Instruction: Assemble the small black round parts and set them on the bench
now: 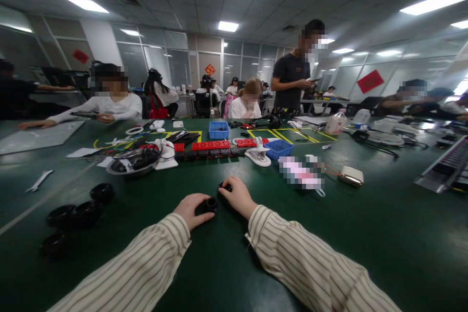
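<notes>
Both of my arms, in striped sleeves, reach onto a dark green table (383,234). My left hand (192,208) is curled round a small black round part (210,204) that rests on the table. Just to its right, my right hand (238,197) is closed on another small black piece (224,187); only its edge shows past the fingers. The two hands almost touch.
Several black round discs (75,214) lie at the left, with a wrench (38,181) beyond them. Ahead sit a metal bowl of cables (132,162), red strips (211,145), two blue bins (218,130) and a white device (351,175). Other people sit and stand around the far side.
</notes>
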The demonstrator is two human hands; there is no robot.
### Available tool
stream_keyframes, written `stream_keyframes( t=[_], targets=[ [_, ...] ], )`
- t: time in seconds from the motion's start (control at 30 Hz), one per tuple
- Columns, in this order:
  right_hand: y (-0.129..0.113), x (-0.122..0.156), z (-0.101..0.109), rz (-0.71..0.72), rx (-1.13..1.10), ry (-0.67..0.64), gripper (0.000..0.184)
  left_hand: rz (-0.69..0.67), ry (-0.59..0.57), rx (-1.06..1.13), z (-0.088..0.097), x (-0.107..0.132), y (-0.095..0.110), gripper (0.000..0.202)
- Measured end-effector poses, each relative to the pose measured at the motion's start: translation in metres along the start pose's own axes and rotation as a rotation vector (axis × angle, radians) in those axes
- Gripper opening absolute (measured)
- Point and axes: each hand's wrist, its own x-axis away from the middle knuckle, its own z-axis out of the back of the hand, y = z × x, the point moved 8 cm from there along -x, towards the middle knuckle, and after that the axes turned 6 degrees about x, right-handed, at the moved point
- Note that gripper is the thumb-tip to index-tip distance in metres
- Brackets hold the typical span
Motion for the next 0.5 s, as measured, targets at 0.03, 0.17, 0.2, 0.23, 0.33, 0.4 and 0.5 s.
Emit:
stream_keyframes(
  t=[0.03,0.17,0.2,0.23,0.33,0.4,0.5],
  targets=[
    [-0.001,0.000,0.001,0.004,0.014,-0.009,0.007,0.012,0.005,0.003,0.001,0.004,-0.001,0.040],
    [-0.005,0.001,0.005,0.008,0.081,-0.032,0.011,0.078,0.047,-0.025,0.014,0.031,-0.011,0.041],
    [-0.005,0.001,0.005,0.009,0.109,-0.038,0.012,0.102,0.064,-0.042,0.020,0.040,-0.015,0.041],
    [-0.006,0.000,0.005,0.012,0.134,-0.045,0.013,0.130,0.083,-0.065,0.027,0.050,-0.021,0.043],
    [-0.008,-0.001,0.004,0.029,0.162,-0.072,0.014,0.252,0.157,-0.178,0.058,0.084,-0.047,0.050],
    [-0.007,-0.001,0.002,0.037,0.142,-0.094,0.014,0.358,0.206,-0.290,0.083,0.109,-0.067,0.056],
    [-0.006,-0.002,-0.001,0.037,0.127,-0.121,0.016,0.568,0.246,-0.424,0.117,0.146,-0.094,0.063]
  ],
)
